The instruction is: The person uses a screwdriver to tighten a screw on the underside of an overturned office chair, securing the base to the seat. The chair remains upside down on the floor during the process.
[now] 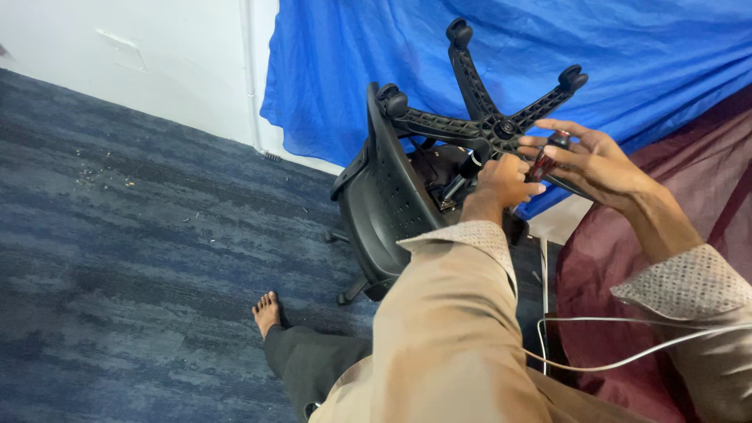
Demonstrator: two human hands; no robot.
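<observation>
Nearest: trailing white cable [627,356] across the lap, beside beige sleeves; bare foot [268,311] resting on the blue carpet [117,235].

Further out: lying tipped on its side on the carpet, black office chair [392,204], seat turned toward the camera, five-spoke wheel base [489,125] sticking up against the blue sheet [627,47]. Dark red cloth [705,180] draping at right.

Left hand [501,182] curling closed near the hub under the seat, seemingly on the black lever or column there; exact contact hidden behind the knuckles. Right hand [591,160] holding just beside it, fingers spread, pinching a screwdriver [547,157] with a dark red-and-black handle between thumb and fingertips. Hands close together, not touching.

Judging handling: chair looking bulky and fairly heavy, stiff plastic and metal, prone to rolling or pivoting on the wheels; gripping best at a spoke near the hub or the seat edge, not at a wheel. Screwdriver light, rigid, ribbed handle giving sure grip.
</observation>
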